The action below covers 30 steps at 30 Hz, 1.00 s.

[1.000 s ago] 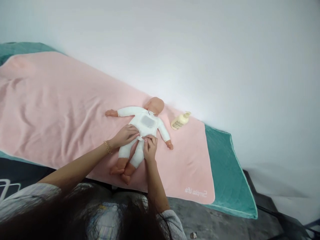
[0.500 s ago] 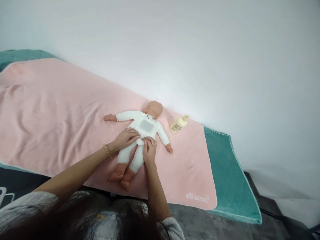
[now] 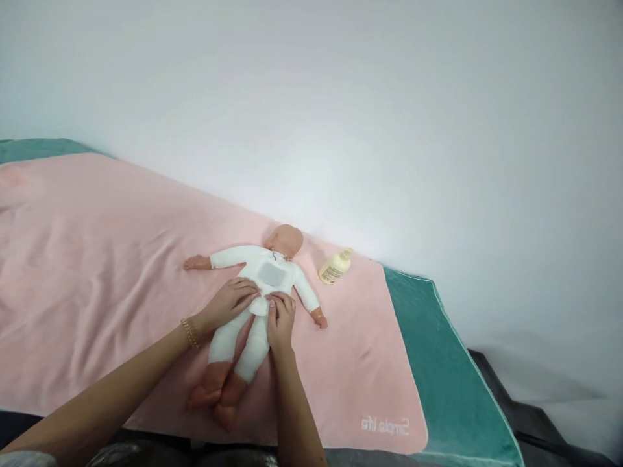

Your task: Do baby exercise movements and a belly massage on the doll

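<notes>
A doll with a white cloth body, bare tan head, hands and feet lies stretched out on a pink towel, a grey rectangular patch on its torso. On one side of the doll's lower torso rests my left hand, palm down, its fingers laid over the white cloth. My right hand lies on the other side, fingers slightly bent and pointing toward the head. The fingertips of both hands come close together just below the patch. Neither hand lifts the doll.
A cream pump bottle stands beside the doll's head and arm. The pink towel covers a green cloth, which shows at the right and far left. A white wall rises directly behind.
The view has tilted up, so everything sits lower and slightly left in the picture. Both hands stay at the same place on the doll's lower torso.
</notes>
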### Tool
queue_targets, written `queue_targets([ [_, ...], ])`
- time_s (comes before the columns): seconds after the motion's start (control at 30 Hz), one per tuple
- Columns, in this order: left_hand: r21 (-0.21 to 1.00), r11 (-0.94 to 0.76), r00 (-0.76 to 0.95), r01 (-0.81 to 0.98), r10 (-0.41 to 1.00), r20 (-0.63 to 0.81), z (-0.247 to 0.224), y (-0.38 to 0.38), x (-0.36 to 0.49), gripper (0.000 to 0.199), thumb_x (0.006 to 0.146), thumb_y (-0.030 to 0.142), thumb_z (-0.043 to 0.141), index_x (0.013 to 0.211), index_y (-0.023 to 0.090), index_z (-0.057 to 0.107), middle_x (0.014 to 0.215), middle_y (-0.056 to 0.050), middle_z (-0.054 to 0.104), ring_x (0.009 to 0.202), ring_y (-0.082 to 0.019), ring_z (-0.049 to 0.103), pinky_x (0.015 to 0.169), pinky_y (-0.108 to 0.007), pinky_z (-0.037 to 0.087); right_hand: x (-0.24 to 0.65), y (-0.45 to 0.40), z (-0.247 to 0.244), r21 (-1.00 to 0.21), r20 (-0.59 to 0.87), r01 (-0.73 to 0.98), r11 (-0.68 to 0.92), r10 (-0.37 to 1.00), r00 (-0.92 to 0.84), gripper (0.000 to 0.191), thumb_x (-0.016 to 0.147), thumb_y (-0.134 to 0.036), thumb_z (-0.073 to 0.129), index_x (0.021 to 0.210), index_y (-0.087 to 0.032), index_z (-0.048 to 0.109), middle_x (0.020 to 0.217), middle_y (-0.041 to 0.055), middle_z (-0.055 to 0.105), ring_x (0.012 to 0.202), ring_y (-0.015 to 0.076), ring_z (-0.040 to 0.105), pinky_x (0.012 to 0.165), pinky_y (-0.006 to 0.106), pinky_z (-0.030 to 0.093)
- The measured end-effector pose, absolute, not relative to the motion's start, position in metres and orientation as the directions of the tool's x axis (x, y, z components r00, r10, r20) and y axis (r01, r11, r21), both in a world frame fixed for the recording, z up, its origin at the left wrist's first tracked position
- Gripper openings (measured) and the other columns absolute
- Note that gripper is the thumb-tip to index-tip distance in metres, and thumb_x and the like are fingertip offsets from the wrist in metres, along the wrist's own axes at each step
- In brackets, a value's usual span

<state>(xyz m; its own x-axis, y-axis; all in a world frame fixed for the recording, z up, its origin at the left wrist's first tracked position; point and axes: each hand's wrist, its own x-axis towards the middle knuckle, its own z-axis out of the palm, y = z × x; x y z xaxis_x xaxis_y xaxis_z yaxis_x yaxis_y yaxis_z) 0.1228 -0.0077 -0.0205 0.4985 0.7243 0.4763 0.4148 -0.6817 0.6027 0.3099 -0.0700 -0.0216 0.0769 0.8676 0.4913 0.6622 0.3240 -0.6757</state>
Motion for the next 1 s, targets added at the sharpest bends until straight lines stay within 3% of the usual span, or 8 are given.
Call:
queue_targets([
  [0.23,0.583,-0.698,0.535,0.416,0.706,0.464,-0.019,0.000,0.126,0.030,0.102,0.034,0.046,0.099,0.021,0.072,0.102,-0.005,0.075,0.100,-0.023,0.065,0.093,-0.040,0.048,0.309,-0.070,-0.022,-0.684,0.490,0.657,0.318,0.867,0.091,0.034,0.103,-0.029,0.042,0.103,-0.025,0.076,0.107,0.0081,0.071,0.109,0.0253,0.062,0.097,0.043,0.047],
  [0.53,0.572,-0.696,0.475,0.435,0.717,0.510,-0.022,-0.008,0.126,0.032,0.103,0.032,0.042,0.119,0.024,0.069,0.124,-0.006,0.070,0.120,-0.025,0.059,0.108,-0.045,0.043,0.311,-0.072,-0.026,-0.611,0.554,0.700,0.370,0.832,0.044,0.036,0.102,-0.029,0.042,0.130,-0.027,0.065,0.131,0.0100,0.066,0.124,0.0272,0.058,0.104,0.048,0.047],
  [0.77,0.594,-0.665,0.495,0.453,0.741,0.453,-0.021,-0.002,0.132,0.031,0.102,0.035,0.044,0.111,0.022,0.071,0.114,-0.007,0.074,0.111,-0.026,0.062,0.105,-0.045,0.044,0.310,-0.066,-0.022,-0.614,0.511,0.715,0.333,0.858,0.039,0.034,0.103,-0.030,0.041,0.120,-0.026,0.070,0.117,0.0090,0.072,0.114,0.0271,0.062,0.098,0.046,0.049],
  [1.0,0.594,-0.664,0.499,0.455,0.742,0.447,0.003,0.011,0.138,0.037,0.103,0.038,0.042,0.088,0.022,0.071,0.089,-0.005,0.075,0.088,-0.025,0.066,0.084,-0.039,0.051,0.314,-0.056,-0.012,-0.680,0.481,0.662,0.316,0.873,0.078,0.034,0.104,-0.033,0.040,0.106,-0.025,0.074,0.107,0.0078,0.073,0.104,0.0267,0.065,0.094,0.044,0.049],
])
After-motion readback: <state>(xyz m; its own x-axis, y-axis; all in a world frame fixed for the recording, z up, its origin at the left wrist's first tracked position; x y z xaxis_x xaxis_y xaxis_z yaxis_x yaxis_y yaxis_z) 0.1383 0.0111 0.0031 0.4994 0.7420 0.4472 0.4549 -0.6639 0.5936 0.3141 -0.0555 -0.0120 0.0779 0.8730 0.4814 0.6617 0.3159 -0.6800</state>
